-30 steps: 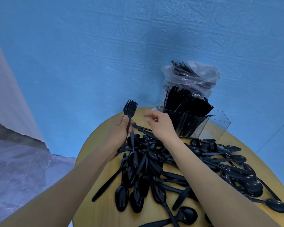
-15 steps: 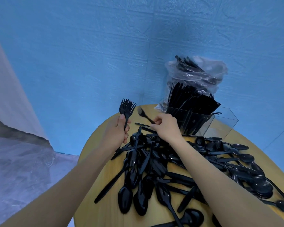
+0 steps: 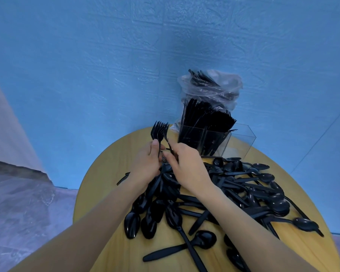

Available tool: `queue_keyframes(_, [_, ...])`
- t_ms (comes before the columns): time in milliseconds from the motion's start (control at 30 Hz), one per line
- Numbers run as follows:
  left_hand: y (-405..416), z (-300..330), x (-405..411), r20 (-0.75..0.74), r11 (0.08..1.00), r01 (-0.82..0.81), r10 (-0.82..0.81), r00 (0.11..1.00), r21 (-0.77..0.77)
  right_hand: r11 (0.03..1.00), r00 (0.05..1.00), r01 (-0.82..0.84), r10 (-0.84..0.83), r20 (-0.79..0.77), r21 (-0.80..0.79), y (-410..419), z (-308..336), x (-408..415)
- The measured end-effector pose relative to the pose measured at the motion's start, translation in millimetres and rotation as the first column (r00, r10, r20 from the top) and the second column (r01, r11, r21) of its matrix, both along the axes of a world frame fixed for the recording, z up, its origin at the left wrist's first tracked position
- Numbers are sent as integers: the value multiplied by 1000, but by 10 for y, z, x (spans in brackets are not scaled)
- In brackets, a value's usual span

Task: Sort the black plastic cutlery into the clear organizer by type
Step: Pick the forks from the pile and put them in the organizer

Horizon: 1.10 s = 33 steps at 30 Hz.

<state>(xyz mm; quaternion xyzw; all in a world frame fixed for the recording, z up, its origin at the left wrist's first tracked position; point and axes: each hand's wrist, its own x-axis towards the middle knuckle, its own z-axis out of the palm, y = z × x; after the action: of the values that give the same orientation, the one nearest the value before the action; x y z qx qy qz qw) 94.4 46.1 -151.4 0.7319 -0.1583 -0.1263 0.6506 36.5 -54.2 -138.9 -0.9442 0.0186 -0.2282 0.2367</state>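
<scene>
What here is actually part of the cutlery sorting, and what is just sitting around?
Part of the job:
- bunch of black plastic forks, held in left hand
- single black fork, pinched by right hand
- clear plastic organizer
- loose pile of black spoons and knives

Just there:
- clear plastic bag of cutlery
- round yellow wooden table

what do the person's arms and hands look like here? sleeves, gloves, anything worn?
Both forearms are bare right to the bottom edge of the picture: no sleeves in view. The left hand and right hand are ungloved, with no watch, ring or wristband visible. Short, unpainted nails on the fingers.
</scene>
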Motion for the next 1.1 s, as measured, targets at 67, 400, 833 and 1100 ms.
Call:
queue_keyframes(67, [-35,26,-52,10,1000,7,-7,1000,7,1000,1000,-12,12,-12,16,-15,18,-43])
queue_keyframes(400, [-82,128,-241,112,996,-19,10,994,83,997,992,-46,52,-114,55,-75,-3,-192])
queue_keyframes(833, [-87,33,-240,-68,994,113,-113,991,7,946,879,323,-313,-361,-34,-997,-207,-353])
queue_keyframes(1100, [-110,38,-294,-74,992,117,-114,991,38,959,843,255,-282,-458,-122,-1120,-241,-311])
